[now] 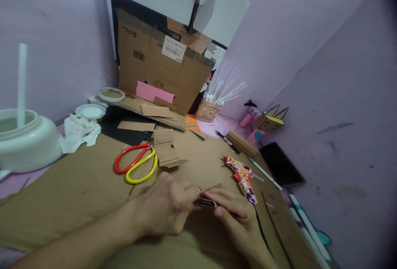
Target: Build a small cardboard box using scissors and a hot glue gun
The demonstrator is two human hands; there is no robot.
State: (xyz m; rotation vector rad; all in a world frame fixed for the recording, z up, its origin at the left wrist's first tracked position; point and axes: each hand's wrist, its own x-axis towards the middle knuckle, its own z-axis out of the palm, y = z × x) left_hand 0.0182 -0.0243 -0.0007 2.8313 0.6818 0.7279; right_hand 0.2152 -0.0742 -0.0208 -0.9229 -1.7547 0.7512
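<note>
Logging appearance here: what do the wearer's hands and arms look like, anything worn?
The left hand and right hand are ungloved. The left forearm shows no sleeve. No watch, bracelet or ring is visible; some fingers are hidden.

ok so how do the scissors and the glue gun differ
The scissors have plain red and yellow loop handles; the glue gun has a multicoloured floral pattern. The scissors lie nearer the left hand, the glue gun nearer the right hand. Both lie on the cardboard sheet, held by neither hand.
</note>
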